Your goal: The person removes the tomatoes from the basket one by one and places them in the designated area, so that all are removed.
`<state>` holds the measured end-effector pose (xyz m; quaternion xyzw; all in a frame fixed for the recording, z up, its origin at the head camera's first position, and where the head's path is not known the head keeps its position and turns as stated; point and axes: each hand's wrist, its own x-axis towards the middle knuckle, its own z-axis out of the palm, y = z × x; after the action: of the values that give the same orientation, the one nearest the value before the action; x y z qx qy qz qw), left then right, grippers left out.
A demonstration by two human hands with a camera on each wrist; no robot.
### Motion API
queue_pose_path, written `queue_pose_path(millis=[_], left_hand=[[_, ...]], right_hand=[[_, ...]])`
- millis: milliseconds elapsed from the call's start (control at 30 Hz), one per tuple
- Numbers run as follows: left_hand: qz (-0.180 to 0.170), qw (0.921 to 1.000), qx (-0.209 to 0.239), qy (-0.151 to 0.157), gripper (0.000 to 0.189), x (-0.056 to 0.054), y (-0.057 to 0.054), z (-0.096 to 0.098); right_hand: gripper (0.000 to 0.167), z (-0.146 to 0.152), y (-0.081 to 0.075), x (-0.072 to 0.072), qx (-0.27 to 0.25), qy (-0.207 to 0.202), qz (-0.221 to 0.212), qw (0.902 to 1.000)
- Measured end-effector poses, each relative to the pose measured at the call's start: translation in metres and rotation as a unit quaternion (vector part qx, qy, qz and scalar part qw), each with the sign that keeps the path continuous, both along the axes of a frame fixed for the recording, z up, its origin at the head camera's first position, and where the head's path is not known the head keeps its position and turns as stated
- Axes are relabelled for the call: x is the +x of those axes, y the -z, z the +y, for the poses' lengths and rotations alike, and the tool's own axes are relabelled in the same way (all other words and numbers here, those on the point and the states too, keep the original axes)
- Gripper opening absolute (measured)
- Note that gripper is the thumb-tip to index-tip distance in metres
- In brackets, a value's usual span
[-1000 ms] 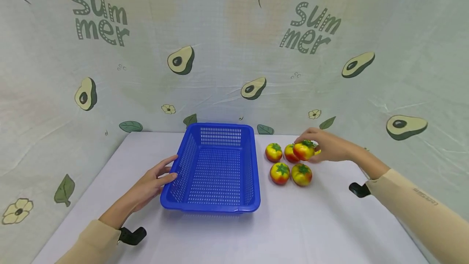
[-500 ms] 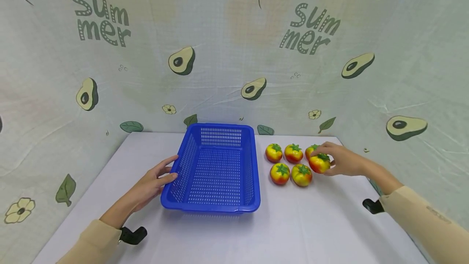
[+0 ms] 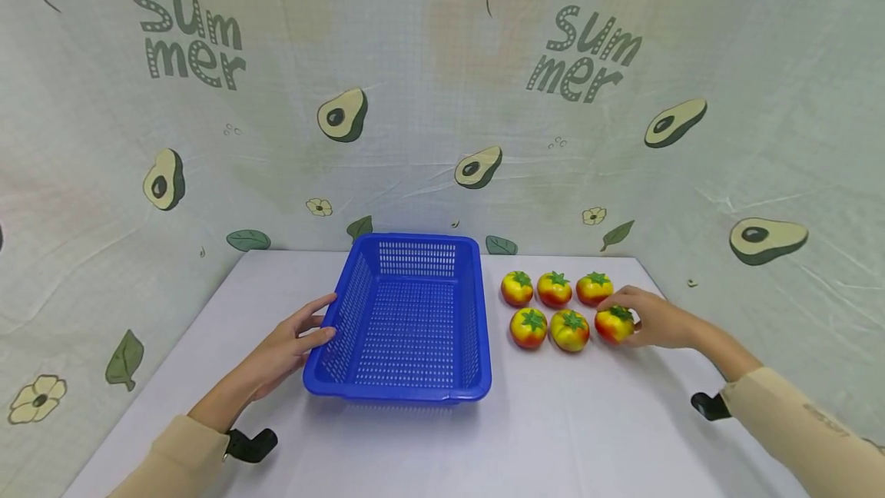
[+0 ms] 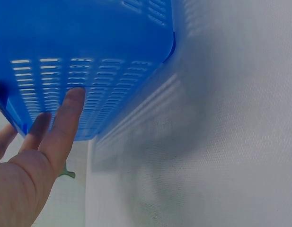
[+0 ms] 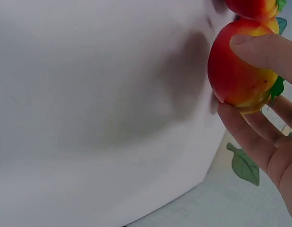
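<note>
My right hand [image 3: 657, 320] holds a glossy red-and-yellow toy tomato [image 3: 612, 324] with a green leafy top, thumb on one side and fingers on the other. In the right wrist view the same tomato [image 5: 240, 66] is close over the white table, its shadow beside it. This tomato is at the right end of the front row. My left hand [image 3: 283, 344] touches the left side of a blue plastic basket [image 3: 397, 392]. From the left wrist view, its extended fingers lie against the slotted outer wall [image 4: 79, 28].
Several matching tomatoes [image 3: 528, 327] stand in two rows right of the basket, another tomato [image 3: 594, 289] directly behind the held one. The white table [image 3: 553, 429] runs back to a printed cloth [image 3: 415, 98] that also hangs along both sides.
My right hand has carried the tomato rightward and down, from over the back row to the front row's right end. A back-right tomato has come into view. My left hand and the basket stay still.
</note>
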<state>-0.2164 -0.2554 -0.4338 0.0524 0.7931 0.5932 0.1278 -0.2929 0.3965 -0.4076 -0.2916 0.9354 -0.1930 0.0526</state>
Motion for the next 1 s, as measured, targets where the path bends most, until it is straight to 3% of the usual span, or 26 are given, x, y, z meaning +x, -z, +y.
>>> queue_pose_path(millis=[167, 400, 1000], left_hand=[[0.0, 1.0, 0.001, -0.001, 0.077, 0.0, 0.0, 0.0], [0.001, 1.0, -0.003, -0.001, 0.078, 0.0, 0.0, 0.002], [0.01, 0.9998, -0.014, 0.007, 0.076, -0.001, 0.0, 0.003]], right_hand=[[0.054, 0.004, 0.007, 0.0, -0.007, -0.01, 0.005, 0.9999], [0.055, 0.003, 0.01, 0.003, -0.006, 0.014, -0.007, 0.9999], [0.058, 0.006, 0.015, 0.008, -0.01, 0.028, -0.021, 0.9993]])
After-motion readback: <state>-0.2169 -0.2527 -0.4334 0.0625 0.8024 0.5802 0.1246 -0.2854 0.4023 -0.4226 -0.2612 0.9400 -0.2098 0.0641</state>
